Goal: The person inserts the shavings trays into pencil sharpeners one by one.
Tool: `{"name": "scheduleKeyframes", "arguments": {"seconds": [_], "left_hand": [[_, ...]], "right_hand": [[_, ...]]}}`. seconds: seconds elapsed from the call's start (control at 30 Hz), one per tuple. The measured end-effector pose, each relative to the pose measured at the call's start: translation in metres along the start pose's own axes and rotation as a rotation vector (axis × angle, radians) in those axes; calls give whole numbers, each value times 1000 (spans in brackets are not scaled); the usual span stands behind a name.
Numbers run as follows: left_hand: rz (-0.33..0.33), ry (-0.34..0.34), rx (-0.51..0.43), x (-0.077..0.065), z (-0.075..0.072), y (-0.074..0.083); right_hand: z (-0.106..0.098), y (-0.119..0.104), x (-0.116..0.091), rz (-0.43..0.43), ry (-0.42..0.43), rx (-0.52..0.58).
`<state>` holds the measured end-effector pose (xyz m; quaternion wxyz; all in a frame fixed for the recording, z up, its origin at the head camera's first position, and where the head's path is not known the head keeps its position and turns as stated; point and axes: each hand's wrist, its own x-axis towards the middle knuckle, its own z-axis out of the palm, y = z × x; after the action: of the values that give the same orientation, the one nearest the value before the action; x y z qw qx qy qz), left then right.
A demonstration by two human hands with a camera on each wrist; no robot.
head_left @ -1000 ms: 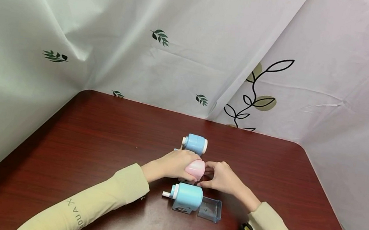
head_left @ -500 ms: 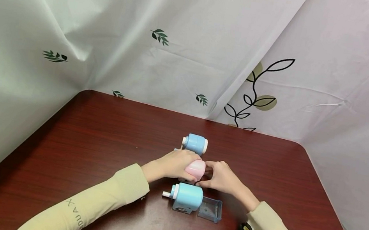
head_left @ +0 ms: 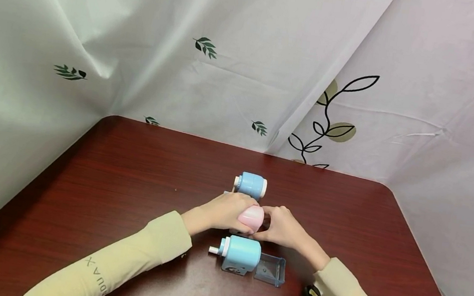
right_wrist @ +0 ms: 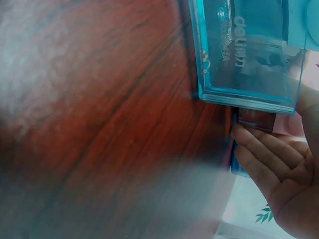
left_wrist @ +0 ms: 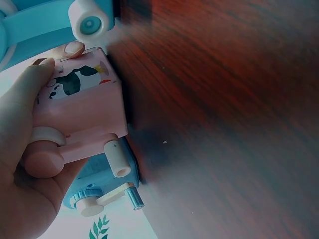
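My left hand [head_left: 225,210] grips a pink pencil sharpener [head_left: 252,218] from the left side, fingers over its top and thumb on its near side. In the left wrist view, the sharpener's panel with a penguin-like picture [left_wrist: 75,82] and its crank handle [left_wrist: 117,158] show. My right hand [head_left: 286,229] is at the sharpener's right end, thumb and fingers around its clear drawer [right_wrist: 256,119]. Part of that drawer is hidden behind the nearer teal pencil sharpener's pulled-out clear drawer [right_wrist: 249,55]. The teal sharpener [head_left: 242,254] stands just in front of both hands.
A blue pencil sharpener [head_left: 251,185] stands behind the pink one, partly covered by my left hand. All stand on a dark red wooden table [head_left: 160,172]. White patterned curtains [head_left: 230,66] hang around the table. A small black object [head_left: 312,295] is by my right sleeve.
My right hand and forearm have shifted slightly left, closer to the pink pencil sharpener. My left hand and all the sharpeners have kept their places.
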<state>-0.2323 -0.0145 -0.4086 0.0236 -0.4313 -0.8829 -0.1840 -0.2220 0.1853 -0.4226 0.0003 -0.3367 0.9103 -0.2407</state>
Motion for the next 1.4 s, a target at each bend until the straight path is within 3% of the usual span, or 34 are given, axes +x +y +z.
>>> {"name": "scheduleKeyframes", "arguments": {"seconds": [0.87,1.4], "left_hand": [[-1,-24,-31,3,-3,0],[-37,-5,38,0,-12,8]], "right_hand": [[4,1,-8,17,21,85],[-8,-6,-12,60,74,55]]}}
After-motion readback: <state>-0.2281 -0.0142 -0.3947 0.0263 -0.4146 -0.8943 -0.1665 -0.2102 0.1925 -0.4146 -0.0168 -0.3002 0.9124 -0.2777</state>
